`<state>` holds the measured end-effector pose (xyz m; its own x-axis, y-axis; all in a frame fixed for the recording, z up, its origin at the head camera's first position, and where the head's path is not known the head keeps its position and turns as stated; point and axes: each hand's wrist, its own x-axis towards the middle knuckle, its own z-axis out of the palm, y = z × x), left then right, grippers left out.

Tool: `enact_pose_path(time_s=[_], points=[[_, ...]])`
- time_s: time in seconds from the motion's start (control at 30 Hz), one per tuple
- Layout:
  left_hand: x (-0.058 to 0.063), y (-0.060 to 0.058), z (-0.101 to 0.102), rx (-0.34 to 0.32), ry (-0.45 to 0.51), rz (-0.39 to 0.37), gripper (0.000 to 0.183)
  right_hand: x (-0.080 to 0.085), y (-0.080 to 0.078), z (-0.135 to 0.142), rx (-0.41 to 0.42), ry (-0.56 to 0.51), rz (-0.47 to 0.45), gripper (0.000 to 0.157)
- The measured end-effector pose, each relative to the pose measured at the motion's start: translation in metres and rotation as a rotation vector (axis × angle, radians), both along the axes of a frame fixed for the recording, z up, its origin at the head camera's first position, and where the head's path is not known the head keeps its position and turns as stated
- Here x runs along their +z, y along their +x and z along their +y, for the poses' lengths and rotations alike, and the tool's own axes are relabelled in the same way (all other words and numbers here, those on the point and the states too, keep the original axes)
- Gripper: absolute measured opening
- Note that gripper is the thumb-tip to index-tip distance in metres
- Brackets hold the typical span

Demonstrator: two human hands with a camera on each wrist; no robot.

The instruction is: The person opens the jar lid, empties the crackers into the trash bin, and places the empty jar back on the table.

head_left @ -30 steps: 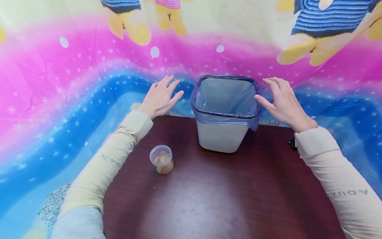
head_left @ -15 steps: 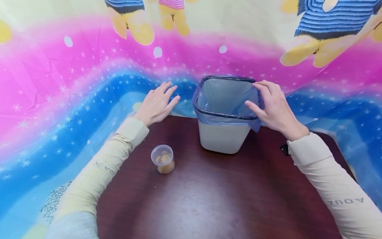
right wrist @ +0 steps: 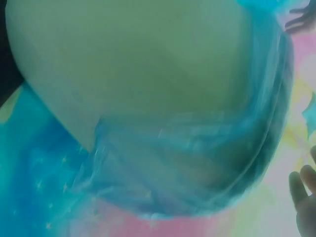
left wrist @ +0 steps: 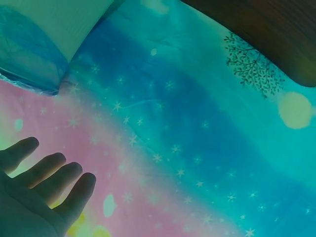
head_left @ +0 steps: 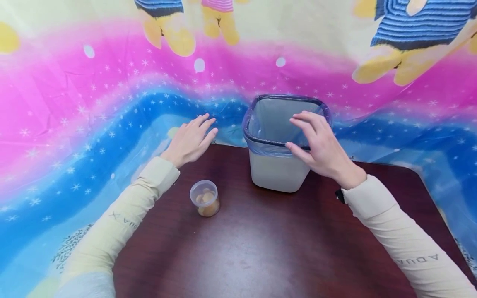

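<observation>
A pale trash bin [head_left: 277, 171] stands upright at the back of the table, lined with a bluish translucent bag [head_left: 266, 145] folded over its rim. In the head view my right hand [head_left: 318, 145] hovers before the bin's right side, fingers spread and holding nothing. To the left of the bin, my left hand [head_left: 190, 140] is in the air with its fingers extended, also holding nothing; the left wrist view shows its fingers [left wrist: 54, 177] apart. A small clear plastic cup [head_left: 205, 198] sits on the table nearer to me, with several tan pieces inside whose kind is unclear.
The dark brown wooden table [head_left: 238, 248] has a rounded back right corner. Behind it hangs a pink and blue curtain [head_left: 123, 78] printed with cartoon figures and snowflakes, close to the bin's back.
My right hand has moved left from beside the bin to in front of its right side. The left hand has drawn slightly back and left. Bin and cup stay put.
</observation>
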<state>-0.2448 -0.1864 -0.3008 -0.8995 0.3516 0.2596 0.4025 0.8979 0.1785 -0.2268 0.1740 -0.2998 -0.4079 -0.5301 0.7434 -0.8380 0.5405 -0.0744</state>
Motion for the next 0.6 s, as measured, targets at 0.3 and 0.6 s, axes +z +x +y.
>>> enact_pose_path(time_s=[0.3,0.6], points=[[-0.013,0.006,-0.007,-0.011,0.008,0.003,0.059,-0.021,0.008,-0.029,0.087,0.032,0.036,0.050],[-0.029,0.012,-0.007,-0.014,-0.031,-0.042,0.060,-0.038,0.015,-0.049,0.147,0.045,-0.018,0.046]])
